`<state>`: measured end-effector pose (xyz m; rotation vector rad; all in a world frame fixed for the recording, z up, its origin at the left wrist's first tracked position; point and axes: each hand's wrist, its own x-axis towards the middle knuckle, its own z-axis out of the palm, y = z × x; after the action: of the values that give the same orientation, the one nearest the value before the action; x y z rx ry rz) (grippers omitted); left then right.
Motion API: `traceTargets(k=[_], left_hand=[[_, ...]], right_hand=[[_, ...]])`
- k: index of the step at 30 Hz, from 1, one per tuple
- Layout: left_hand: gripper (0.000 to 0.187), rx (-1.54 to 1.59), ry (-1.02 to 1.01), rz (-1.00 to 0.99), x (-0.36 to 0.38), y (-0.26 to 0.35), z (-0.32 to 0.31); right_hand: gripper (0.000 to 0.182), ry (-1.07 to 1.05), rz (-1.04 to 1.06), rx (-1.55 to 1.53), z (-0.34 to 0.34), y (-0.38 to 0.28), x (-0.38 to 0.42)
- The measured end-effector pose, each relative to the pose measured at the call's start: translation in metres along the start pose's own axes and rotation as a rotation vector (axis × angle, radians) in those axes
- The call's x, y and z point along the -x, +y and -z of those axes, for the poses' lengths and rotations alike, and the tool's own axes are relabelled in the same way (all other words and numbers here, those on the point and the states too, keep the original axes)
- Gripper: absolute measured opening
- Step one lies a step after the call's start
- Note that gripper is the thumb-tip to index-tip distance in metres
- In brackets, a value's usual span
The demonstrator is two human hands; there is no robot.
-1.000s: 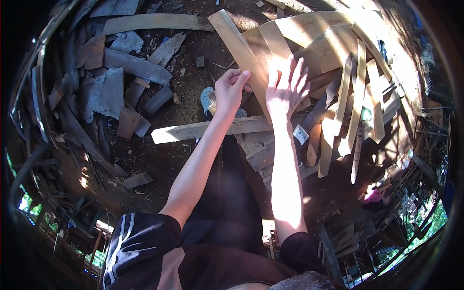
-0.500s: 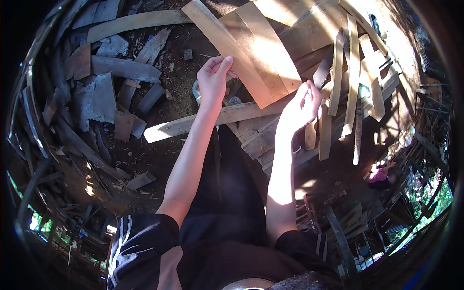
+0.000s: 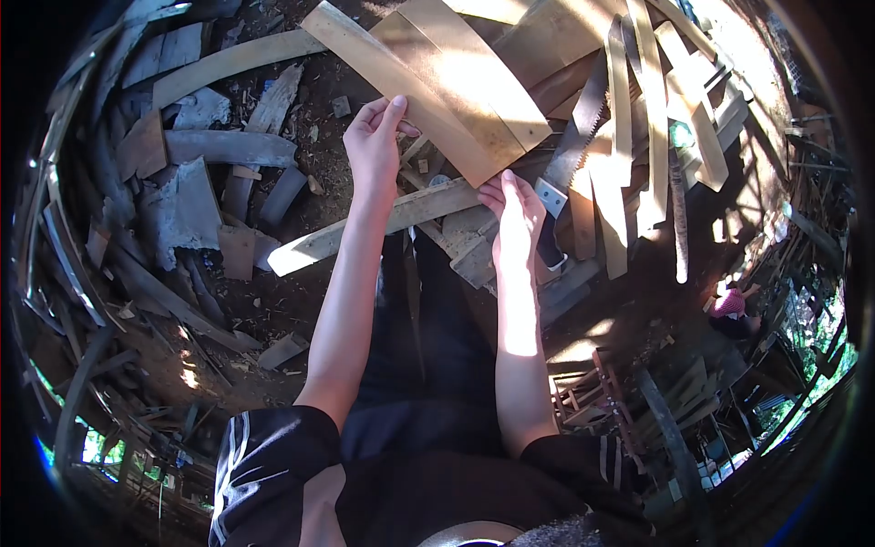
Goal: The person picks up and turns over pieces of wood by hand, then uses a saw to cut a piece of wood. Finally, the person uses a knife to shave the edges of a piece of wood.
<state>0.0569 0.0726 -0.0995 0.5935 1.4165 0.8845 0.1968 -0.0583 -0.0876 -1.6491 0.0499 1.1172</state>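
Pale flat wooden boards lie side by side, slightly fanned, at the top middle. My left hand [image 3: 374, 146] has its thumb on the near edge of the leftmost wooden board [image 3: 410, 96], its fingers curled at that edge and partly hidden. At this board's lower corner, the fingertips of my right hand [image 3: 517, 214] close in a pinch. A wider board [image 3: 483, 68] rests against it on the right. Just beyond my right hand lies a handsaw [image 3: 576, 137], its toothed blade pointing away from me. Below the boards, a long beam [image 3: 365, 228] runs crosswise under my left forearm.
Several narrow wooden strips [image 3: 652, 118] lie on the right, with a thin round stick [image 3: 678, 219] among them. Grey broken planks [image 3: 228, 146] and scraps cover the dirt ground [image 3: 237, 319] on the left. A pink-and-dark object [image 3: 731, 305] sits at the far right.
My right hand has moved left, from the wider board's right corner to the lower corner of the leftmost board. The handsaw's handle end now shows. My left hand stays at the board's edge.
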Motion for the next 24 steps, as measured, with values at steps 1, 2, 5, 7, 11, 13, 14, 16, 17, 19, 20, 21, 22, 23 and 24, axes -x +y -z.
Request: traceTargets(k=[1, 2, 5, 7, 11, 13, 14, 16, 17, 19, 20, 21, 22, 23, 24], left_hand=[[0.024, 0.008, -0.001, -0.008, -0.0003, -0.0003, 0.0002], [0.024, 0.005, -0.003, -0.009, -0.0006, -0.0005, 0.0007], [0.025, -0.024, 0.007, 0.001, -0.0017, -0.0021, 0.0010], [0.026, 0.004, 0.007, -0.015, -0.0019, -0.0030, 0.0005], [0.024, 0.000, 0.010, -0.013, -0.0017, -0.0051, 0.0010], [0.024, 0.003, -0.002, -0.011, -0.0022, -0.0044, 0.0015], [0.024, 0.003, -0.002, -0.012, -0.0023, -0.0044, 0.0017], [0.023, -0.020, 0.004, 0.002, -0.0021, -0.0029, 0.0014], [0.023, -0.020, 0.004, 0.001, -0.0019, -0.0023, 0.0008], [0.026, 0.004, 0.013, -0.007, -0.0013, -0.0008, -0.0007], [0.026, 0.004, 0.013, -0.008, -0.0009, -0.0001, -0.0008], [0.026, -0.009, 0.015, -0.007, -0.0004, -0.0001, -0.0006], [0.026, -0.021, 0.018, -0.007, -0.0002, 0.0000, -0.0005], [0.026, -0.020, 0.019, -0.009, -0.0001, 0.0003, -0.0006], [0.026, -0.027, 0.020, -0.006, 0.0001, 0.0007, -0.0008]], right_hand=[[0.029, -0.006, 0.028, -0.011, -0.0006, -0.0001, 0.0007], [0.029, -0.004, 0.028, -0.014, -0.0002, -0.0009, 0.0009], [0.026, -0.025, 0.033, 0.016, 0.0020, -0.0020, 0.0003], [0.022, -0.020, 0.021, 0.041, 0.0022, -0.0028, 0.0001], [0.019, -0.023, 0.025, 0.062, 0.0013, -0.0018, 0.0006], [0.020, -0.024, 0.025, 0.066, 0.0015, -0.0012, -0.0002], [0.020, -0.024, 0.024, 0.066, 0.0016, -0.0008, -0.0005], [0.020, -0.025, 0.021, 0.067, 0.0015, -0.0007, -0.0005], [0.020, -0.025, 0.022, 0.066, 0.0016, -0.0007, -0.0003], [0.019, -0.012, 0.009, 0.061, 0.0003, -0.0025, 0.0005], [0.019, -0.013, 0.009, 0.061, -0.0010, -0.0030, 0.0005], [0.020, 0.007, 0.005, 0.065, -0.0018, -0.0032, 0.0003], [0.021, 0.024, 0.002, 0.070, -0.0028, -0.0036, 0.0000], [0.021, 0.022, 0.002, 0.070, -0.0038, -0.0041, -0.0004], [0.022, 0.036, -0.006, 0.069, -0.0045, -0.0043, -0.0008]])
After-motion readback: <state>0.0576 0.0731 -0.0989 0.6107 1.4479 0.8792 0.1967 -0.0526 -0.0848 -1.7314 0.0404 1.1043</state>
